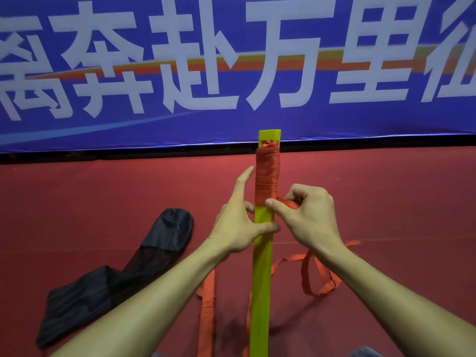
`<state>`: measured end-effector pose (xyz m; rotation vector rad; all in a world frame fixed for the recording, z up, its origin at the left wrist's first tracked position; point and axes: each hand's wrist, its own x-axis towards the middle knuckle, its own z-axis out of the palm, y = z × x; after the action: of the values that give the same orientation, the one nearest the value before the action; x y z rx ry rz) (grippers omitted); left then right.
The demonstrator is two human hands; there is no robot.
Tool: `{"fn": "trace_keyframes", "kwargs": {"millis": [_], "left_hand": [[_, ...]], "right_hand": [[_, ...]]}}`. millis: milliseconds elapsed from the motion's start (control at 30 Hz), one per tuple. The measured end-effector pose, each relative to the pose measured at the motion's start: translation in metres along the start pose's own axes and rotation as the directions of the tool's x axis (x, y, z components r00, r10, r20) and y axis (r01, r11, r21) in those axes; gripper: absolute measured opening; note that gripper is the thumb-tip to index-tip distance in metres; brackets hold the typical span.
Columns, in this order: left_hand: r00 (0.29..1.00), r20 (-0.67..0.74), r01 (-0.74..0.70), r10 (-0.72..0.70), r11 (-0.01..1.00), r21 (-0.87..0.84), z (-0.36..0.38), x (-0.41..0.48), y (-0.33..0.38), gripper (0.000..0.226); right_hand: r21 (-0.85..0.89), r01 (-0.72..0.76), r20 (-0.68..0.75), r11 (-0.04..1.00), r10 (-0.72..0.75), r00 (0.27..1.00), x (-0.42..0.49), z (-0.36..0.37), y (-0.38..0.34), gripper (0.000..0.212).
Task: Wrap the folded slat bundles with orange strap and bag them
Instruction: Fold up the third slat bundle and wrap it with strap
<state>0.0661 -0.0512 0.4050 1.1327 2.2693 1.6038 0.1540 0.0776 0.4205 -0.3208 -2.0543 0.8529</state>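
slat bundle [261, 279]: between the hands, long axis running straight away from the person.
left hand [239, 228]: grips the bundle just below the wrap.
right hand [309, 217]: pinches the orange strap [268, 176] at the wrap's lower edge, likely leading the next turn.

The slat bundle [261, 279] runs off the bottom edge at its near end, between my forearms. Most fingers of my left hand [239, 228] are hidden behind it. The loose orange strap [306, 274] passes under my right forearm, and my left forearm covers the right edge of the black bag [144, 258].
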Motion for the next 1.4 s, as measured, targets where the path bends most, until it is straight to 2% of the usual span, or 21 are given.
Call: {"fn": "trace_keyframes", "kwargs": {"millis": [100,133,233,367,433,600,833,933,1000,1067,1133,1267,1400], "left_hand": [[0.999,0.03,-0.034,0.037,0.993,-0.111,0.0,0.001,0.002,0.079],[0.998,0.054,-0.036,0.044,0.99,-0.14,0.0,0.001,0.003,0.076],[0.983,0.18,0.006,0.034,0.976,-0.218,-0.004,-0.001,0.006,0.086],[0.919,0.389,0.055,0.064,0.956,-0.287,-0.014,-0.004,0.006,0.098],[0.896,0.435,0.072,0.086,0.94,-0.333,-0.019,-0.005,0.006,0.099],[0.925,0.376,0.065,0.06,0.948,-0.311,-0.016,-0.005,0.006,0.106],[0.985,0.167,0.073,-0.037,0.973,-0.219,-0.006,-0.003,0.005,0.105],[0.996,0.093,0.026,-0.017,0.994,-0.104,0.002,-0.002,0.004,0.109],[1.0,0.016,0.022,-0.022,1.0,-0.003,0.006,-0.002,0.002,0.113],[0.998,-0.033,0.049,-0.049,0.999,0.013,0.006,0.001,-0.001,0.119],[0.998,-0.021,0.051,-0.051,0.999,0.014,0.003,0.004,-0.002,0.119],[0.992,0.116,0.066,-0.049,0.986,-0.15,0.002,0.0,0.005,0.091],[0.966,0.257,0.104,-0.032,0.956,-0.274,-0.002,-0.002,0.004,0.096]], "right_hand": [[0.005,0.0,-0.01,1.0,0.0,1.0,0.0,0.0,0.001,0.046],[0.005,-0.004,-0.014,1.0,0.004,1.0,0.001,-0.001,0.002,0.046],[0.007,-0.02,-0.028,1.0,0.02,0.999,0.002,-0.005,0.007,0.044],[0.049,-0.049,-0.008,0.998,0.05,0.999,0.003,-0.01,0.009,0.031],[0.054,-0.042,-0.002,0.998,0.042,0.999,0.003,-0.01,0.009,0.032],[0.008,-0.103,-0.008,0.995,0.103,0.995,0.007,-0.01,0.018,0.041],[-0.014,-0.073,0.045,0.997,0.074,0.996,0.004,-0.007,0.012,0.032],[0.027,-0.03,0.023,0.999,0.029,0.999,0.002,-0.001,0.007,0.043],[0.001,-0.029,0.016,1.0,0.029,0.999,0.001,0.003,0.006,0.044],[-0.018,-0.035,0.006,0.999,0.035,0.999,0.001,0.003,0.007,0.042],[-0.029,-0.048,-0.007,0.998,0.048,0.999,0.003,0.002,0.01,0.038],[-0.006,-0.068,-0.019,0.998,0.067,0.998,0.005,-0.004,0.016,0.031],[0.012,-0.074,-0.02,0.997,0.075,0.997,0.005,-0.008,0.02,0.03]]}}
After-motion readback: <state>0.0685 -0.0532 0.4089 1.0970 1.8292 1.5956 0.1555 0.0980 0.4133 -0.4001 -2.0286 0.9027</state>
